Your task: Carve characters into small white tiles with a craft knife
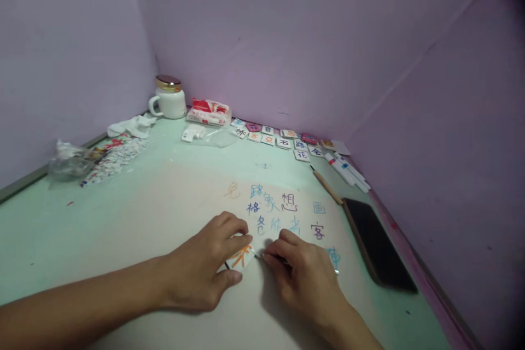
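Low at the centre lies a small white piece with an orange character on it. My left hand is closed on it, fingers at its upper edge and thumb at its lower edge. In a pinch, my right hand holds a slim pointed tool, perhaps a craft knife. Its thin tip meets the right edge of the white piece; most of the tool is hidden by the fingers. Just beyond both hands, handwritten characters in several colours cover the pale work surface.
Small character tiles lie along the back wall. At right are white markers, a wooden-handled tool and a phone. At left stand a lidded white mug, a red-and-white packet, white scraps and a plastic bag.
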The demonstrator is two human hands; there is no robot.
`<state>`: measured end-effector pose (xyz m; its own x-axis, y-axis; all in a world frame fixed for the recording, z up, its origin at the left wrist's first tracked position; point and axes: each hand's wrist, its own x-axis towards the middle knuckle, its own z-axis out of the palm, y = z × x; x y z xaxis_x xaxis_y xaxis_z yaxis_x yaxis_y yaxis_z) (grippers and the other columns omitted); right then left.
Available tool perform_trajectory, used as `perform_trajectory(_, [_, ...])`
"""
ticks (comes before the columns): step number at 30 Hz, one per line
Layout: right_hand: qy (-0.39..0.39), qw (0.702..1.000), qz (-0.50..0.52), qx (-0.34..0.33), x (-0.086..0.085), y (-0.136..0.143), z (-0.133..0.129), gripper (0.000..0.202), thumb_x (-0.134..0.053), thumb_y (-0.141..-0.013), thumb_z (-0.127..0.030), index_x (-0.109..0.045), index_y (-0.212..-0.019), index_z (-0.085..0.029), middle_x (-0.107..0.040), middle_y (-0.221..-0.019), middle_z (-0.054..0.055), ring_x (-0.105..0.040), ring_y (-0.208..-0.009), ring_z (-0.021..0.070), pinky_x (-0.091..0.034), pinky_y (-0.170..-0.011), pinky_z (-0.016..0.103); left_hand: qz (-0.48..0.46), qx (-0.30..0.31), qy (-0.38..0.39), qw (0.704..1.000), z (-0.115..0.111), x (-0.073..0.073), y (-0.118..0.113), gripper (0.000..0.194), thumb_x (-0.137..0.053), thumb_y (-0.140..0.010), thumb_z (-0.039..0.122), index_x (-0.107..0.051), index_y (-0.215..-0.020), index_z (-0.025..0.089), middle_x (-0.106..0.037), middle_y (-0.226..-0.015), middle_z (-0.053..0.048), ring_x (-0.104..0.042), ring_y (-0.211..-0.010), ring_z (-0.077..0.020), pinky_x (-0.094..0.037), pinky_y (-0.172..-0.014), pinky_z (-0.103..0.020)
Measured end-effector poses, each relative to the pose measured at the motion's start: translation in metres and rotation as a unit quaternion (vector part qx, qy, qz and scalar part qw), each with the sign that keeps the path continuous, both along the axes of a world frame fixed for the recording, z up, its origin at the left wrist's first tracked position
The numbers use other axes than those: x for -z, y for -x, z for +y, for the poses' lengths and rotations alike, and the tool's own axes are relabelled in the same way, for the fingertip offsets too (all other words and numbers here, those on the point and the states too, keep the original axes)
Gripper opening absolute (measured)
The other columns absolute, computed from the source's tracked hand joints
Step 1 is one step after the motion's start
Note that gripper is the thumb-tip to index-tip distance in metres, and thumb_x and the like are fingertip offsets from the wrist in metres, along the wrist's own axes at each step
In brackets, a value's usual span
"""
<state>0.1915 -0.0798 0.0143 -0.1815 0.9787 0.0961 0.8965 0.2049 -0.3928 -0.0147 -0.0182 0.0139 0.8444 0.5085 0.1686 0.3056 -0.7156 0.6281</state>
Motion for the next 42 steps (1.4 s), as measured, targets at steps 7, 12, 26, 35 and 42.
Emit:
perform_trajectory(7, [-0.034,0.999,-0.023,-0.022,0.004,0.002,0.0,0.021,-0.045,-0.082,-0.019,-0.061,-0.069,-0.02,-0.057,-0.067,0.001,-0.051,-0.05,0.0121,-0.022,-0.049,0.027,0.007,-0.01,-0.004,1.0,-0.003,-0.001,0.001,0.038,-0.061,-0.072,0.011,-0.056,-0.108,0.018,-0.051,-0.109,-0.008,-0.045,-0.102,-0.0256,-0.042,-0.092,-0.042])
perform_trajectory(12, [-0.045,0.998,-0.029,-0.023,0.004,0.004,0.0,0.021,-0.045,-0.083,-0.019,-0.062,-0.07,-0.021,-0.058,-0.068,0.001,-0.052,-0.05,0.0122,-0.023,-0.048,0.027,0.004,-0.01,-0.017,1.0,-0.003,0.0,0.0,0.043,-0.062,-0.068,0.007,-0.056,-0.11,0.017,-0.052,-0.11,-0.009,-0.044,-0.102,-0.0257,-0.042,-0.093,-0.042])
perform_trajectory(26, [0.003,0.997,-0.027,-0.066,-0.001,-0.003,0.009,0.02,-0.046,-0.082,-0.017,-0.064,-0.072,-0.02,-0.057,-0.069,0.001,-0.051,-0.053,0.0123,-0.023,-0.05,0.027,-0.003,0.0,-0.013,1.0,-0.002,-0.001,0.0,0.039,-0.059,-0.072,0.008,-0.055,-0.11,0.017,-0.052,-0.11,-0.01,-0.044,-0.102,-0.0256,-0.042,-0.092,-0.042])
perform_trajectory(35, [0.029,0.997,0.005,-0.071,-0.002,-0.006,0.01,0.016,-0.051,-0.08,-0.015,-0.065,-0.075,-0.021,-0.057,-0.07,0.0,-0.052,-0.056,0.0122,-0.027,-0.052,0.026,0.001,0.015,-0.012,1.0,0.0,-0.001,0.002,0.039,-0.053,-0.076,0.01,-0.053,-0.114,0.018,-0.051,-0.113,-0.011,-0.043,-0.105,-0.0262,-0.041,-0.094,-0.044])
perform_trajectory(42, [0.048,0.994,0.04,-0.087,-0.002,-0.015,0.009,0.015,-0.052,-0.081,-0.018,-0.066,-0.077,-0.021,-0.056,-0.07,0.0,-0.052,-0.057,0.0128,-0.03,-0.053,0.026,-0.01,0.019,-0.048,0.999,0.0,0.0,0.002,0.049,-0.053,-0.07,0.007,-0.052,-0.118,0.015,-0.051,-0.117,-0.014,-0.045,-0.11,-0.0278,-0.041,-0.098,-0.045])
